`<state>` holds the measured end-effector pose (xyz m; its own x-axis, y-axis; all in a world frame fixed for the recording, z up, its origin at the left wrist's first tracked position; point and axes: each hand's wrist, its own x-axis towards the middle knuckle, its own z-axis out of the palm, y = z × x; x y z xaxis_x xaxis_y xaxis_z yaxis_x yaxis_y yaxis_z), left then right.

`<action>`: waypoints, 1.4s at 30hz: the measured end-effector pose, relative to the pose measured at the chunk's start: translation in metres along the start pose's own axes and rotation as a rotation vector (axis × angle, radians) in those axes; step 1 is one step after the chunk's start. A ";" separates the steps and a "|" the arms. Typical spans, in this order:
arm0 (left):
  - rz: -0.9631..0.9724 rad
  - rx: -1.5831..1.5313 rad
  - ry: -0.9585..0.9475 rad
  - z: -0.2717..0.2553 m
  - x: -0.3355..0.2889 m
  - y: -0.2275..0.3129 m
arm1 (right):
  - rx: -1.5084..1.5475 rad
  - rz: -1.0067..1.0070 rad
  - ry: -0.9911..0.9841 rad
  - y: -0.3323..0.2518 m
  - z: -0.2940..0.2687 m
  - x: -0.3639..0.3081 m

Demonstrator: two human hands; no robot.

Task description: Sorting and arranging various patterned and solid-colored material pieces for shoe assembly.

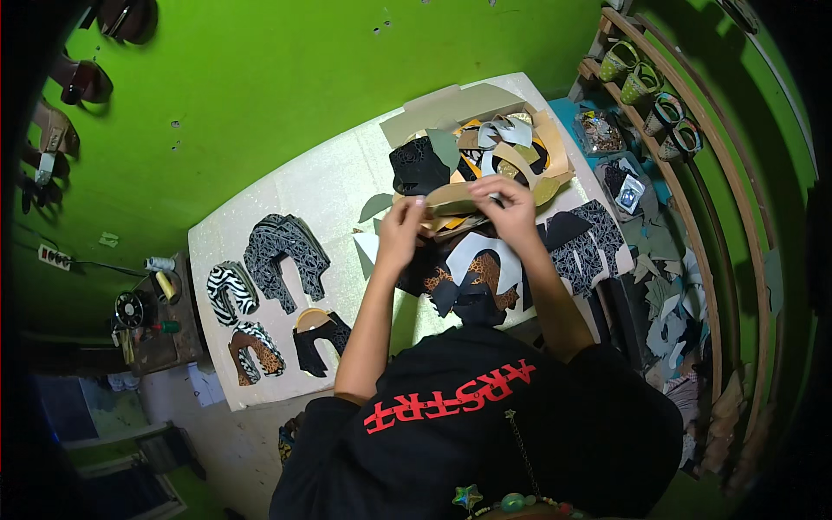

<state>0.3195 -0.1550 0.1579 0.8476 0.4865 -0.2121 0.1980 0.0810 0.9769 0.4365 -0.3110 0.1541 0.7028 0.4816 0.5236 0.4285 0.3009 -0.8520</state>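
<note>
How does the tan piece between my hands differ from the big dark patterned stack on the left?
The tan piece looks plain; the dark stack is black with pale lines. Left hand and right hand hold the tan piece; the dark stack lies on the table.

Before you: table (347,199). On its left half: stacks of cut pieces (269,234). On its right half: heap of loose pieces (420,165), your left hand (403,229) and right hand (509,208) over it. Behind the table: wall (303,87). Left: side bench (160,351). Right: scraps (667,303), then rack (695,232) bearing footwear (643,85).
</note>
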 end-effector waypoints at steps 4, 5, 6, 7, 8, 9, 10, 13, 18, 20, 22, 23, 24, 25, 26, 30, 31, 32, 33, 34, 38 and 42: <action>-0.042 -0.156 -0.073 0.006 0.010 0.006 | -0.106 0.014 -0.232 -0.017 0.010 0.007; 0.005 -0.209 -0.062 0.001 0.017 -0.004 | -0.130 -0.019 -0.270 -0.019 0.009 0.012; 0.020 -0.200 -0.043 -0.004 0.025 -0.012 | -0.191 0.018 -0.226 -0.020 0.003 0.019; 0.022 -0.197 -0.049 -0.005 0.027 -0.011 | -0.249 0.056 -0.180 -0.017 -0.006 0.028; 0.060 -0.126 -0.009 -0.006 0.027 -0.010 | -0.308 0.144 -0.145 -0.011 -0.017 0.039; 0.099 -0.055 0.034 -0.007 0.027 -0.009 | -0.355 0.285 -0.105 -0.011 -0.021 0.053; 0.067 -0.135 0.040 -0.007 0.029 -0.009 | -0.474 0.196 -0.115 0.000 -0.029 0.064; 0.083 -0.227 0.039 -0.009 0.035 -0.008 | -0.769 0.051 -0.177 0.037 -0.031 0.079; 0.155 -0.364 -0.011 -0.009 0.041 0.000 | -1.063 0.006 -0.228 0.063 -0.031 0.089; 0.188 -0.448 -0.064 -0.010 0.044 0.004 | -1.028 0.039 -0.132 0.072 -0.042 0.097; 0.194 -0.552 -0.115 -0.014 0.048 -0.001 | -0.962 0.028 0.042 0.078 -0.055 0.102; 0.202 -0.654 -0.168 -0.015 0.049 -0.005 | -0.965 0.030 0.040 0.080 -0.062 0.104; 0.167 -0.669 -0.137 -0.013 0.051 -0.005 | -0.854 0.029 0.161 0.082 -0.069 0.106; 0.165 -0.671 -0.142 -0.011 0.052 -0.005 | -0.741 0.027 0.281 0.085 -0.076 0.107; 0.094 -0.631 -0.139 -0.010 0.052 -0.005 | -0.643 0.112 0.346 0.088 -0.082 0.108; -0.014 -0.524 -0.191 -0.001 0.055 -0.003 | -0.076 0.271 0.407 0.057 -0.070 0.110; -0.014 -0.523 -0.196 0.006 0.053 0.005 | -0.078 0.270 0.412 0.052 -0.065 0.105; 0.013 -0.384 -0.195 0.013 0.050 0.013 | 0.022 0.303 0.370 0.047 -0.061 0.100; 0.042 -0.246 -0.191 0.019 0.047 0.019 | 0.122 0.334 0.325 0.041 -0.055 0.094; 0.079 -0.208 -0.209 0.022 0.048 0.020 | 0.125 0.277 0.259 0.035 -0.044 0.088; 0.139 -0.340 -0.220 0.033 0.039 0.035 | -0.159 -0.179 0.099 0.016 0.003 0.059; 0.112 -0.384 -0.329 0.016 0.026 0.033 | -0.355 -0.317 0.011 -0.012 0.033 0.033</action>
<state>0.3557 -0.1537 0.1846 0.9754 0.2161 -0.0427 -0.0456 0.3879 0.9206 0.4361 -0.2717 0.1820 0.5114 0.4018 0.7596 0.7889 0.1309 -0.6004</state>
